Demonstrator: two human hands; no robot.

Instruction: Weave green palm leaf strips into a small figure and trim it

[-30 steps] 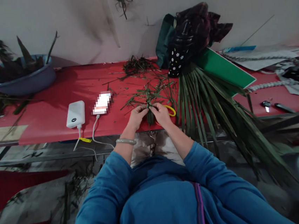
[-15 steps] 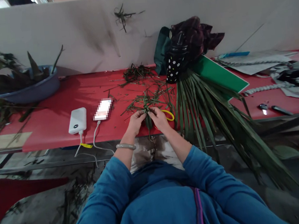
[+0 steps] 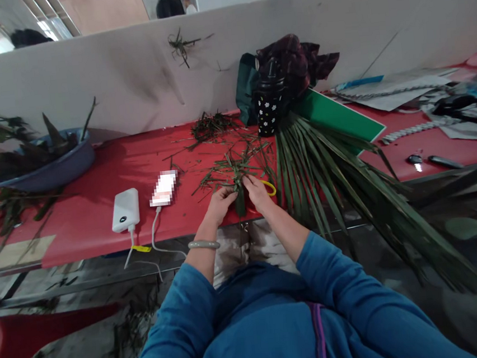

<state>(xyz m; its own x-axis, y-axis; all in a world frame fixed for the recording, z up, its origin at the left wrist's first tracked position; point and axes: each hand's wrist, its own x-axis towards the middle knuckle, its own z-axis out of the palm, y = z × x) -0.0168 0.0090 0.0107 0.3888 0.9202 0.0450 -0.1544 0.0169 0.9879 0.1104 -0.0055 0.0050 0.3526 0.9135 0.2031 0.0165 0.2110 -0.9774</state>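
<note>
Left hand (image 3: pixel 222 202): grip nearly closed, fingertips pinching the left edge of the folded leaf (image 3: pixel 240 206).
Right hand (image 3: pixel 257 192): grip pinched on its upper right side.
Folded leaf: between both hands, at the red tabletop (image 3: pixel 126 156)'s front edge.
Yellow loop (image 3: pixel 271 187): beside right hand.

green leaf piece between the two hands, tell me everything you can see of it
The green leaf piece has a broad flat blade at its near end and a knotted-looking middle. Thin strips spread about its far end; which are attached is unclear. It runs front to back over the red tabletop, near the front edge. The left hand pinches its left side, the right hand its right.
</note>
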